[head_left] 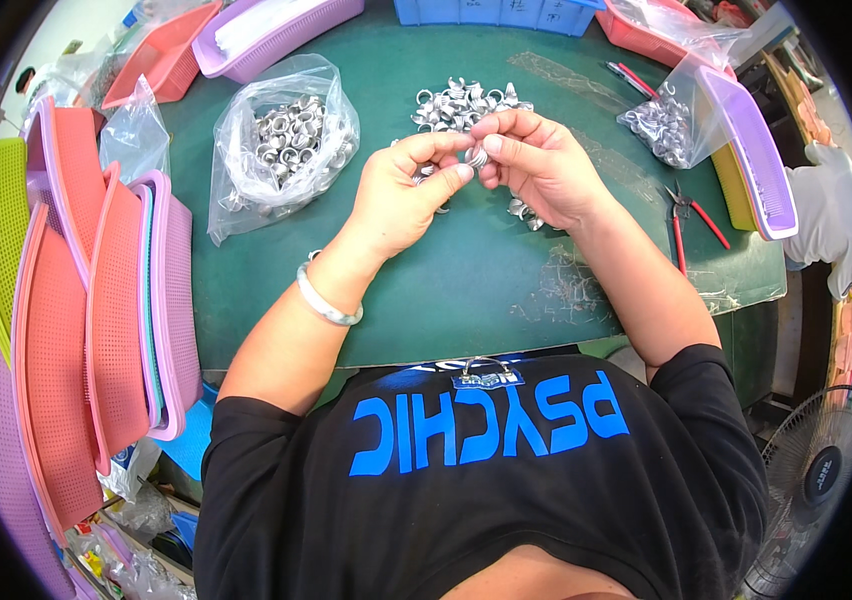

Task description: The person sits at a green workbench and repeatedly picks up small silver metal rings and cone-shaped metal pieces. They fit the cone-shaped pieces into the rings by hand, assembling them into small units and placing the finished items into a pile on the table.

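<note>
Between the fingertips of both hands is a small silver ring (477,157) with a ridged band. My left hand (393,198) pinches it from the left with thumb and forefinger. From the other side, the thumb and fingers of my right hand (549,172) close on it. Just beyond my hands lies a loose pile of silver rings (468,104), partly covered by my fingers. A few more rings (524,212) rest on the table below my right hand. To the left, an open clear plastic bag (331,92) holds many similar rings.
A green-topped table (426,310) spans the workspace. Red-handled pliers (684,210), another red-handled tool (632,79) and a clear bag of metal pieces (664,125) lie at right. A purple basket (758,170) stands beyond them. Stacked baskets (116,320) crowd the left edge; a fan (811,480) is lower right.
</note>
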Demonstrator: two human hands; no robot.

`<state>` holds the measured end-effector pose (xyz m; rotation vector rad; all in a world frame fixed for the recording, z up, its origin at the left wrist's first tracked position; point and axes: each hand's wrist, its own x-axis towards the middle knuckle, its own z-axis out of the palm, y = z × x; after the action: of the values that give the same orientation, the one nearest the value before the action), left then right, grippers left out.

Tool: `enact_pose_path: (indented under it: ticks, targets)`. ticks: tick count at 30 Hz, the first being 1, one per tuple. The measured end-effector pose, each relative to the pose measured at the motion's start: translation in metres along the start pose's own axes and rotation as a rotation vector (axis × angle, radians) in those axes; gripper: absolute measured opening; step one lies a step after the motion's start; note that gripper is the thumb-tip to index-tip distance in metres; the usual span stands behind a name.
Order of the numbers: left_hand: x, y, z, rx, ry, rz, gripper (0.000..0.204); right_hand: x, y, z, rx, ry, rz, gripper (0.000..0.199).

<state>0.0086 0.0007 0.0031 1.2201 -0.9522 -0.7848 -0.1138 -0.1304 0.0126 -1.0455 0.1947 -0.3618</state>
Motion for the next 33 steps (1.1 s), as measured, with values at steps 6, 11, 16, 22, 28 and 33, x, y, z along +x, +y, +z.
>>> enact_pose_path:
  ticks: [6, 11, 16, 22, 28, 33]
  targets:
    - [0.001, 0.003, -0.001, 0.401, 0.032, 0.374, 0.012, 0.0, -0.002, -0.002, 0.035, -0.03, 0.067, 0.012]
    - [0.001, -0.002, -0.002, 0.334, 0.049, 0.317, 0.009, -0.001, -0.001, 0.001, -0.056, -0.028, 0.033, 0.015]
    - [-0.001, 0.005, 0.001, -0.104, 0.065, -0.144, 0.011, 0.0, 0.001, 0.001, -0.264, -0.044, -0.03, 0.02]
    - [-0.001, 0.007, -0.001, -0.389, 0.047, -0.359, 0.014, -0.001, 0.0, 0.003, -0.338, -0.029, -0.016, 0.023]
    - [-0.002, 0.008, 0.002, -0.402, 0.053, -0.369, 0.01, -0.004, -0.003, 0.009, -0.376, -0.03, -0.073, 0.027]
    - [-0.003, 0.008, 0.003, -0.402, 0.041, -0.351, 0.009, -0.005, 0.0, 0.008, -0.406, -0.038, -0.154, 0.027]
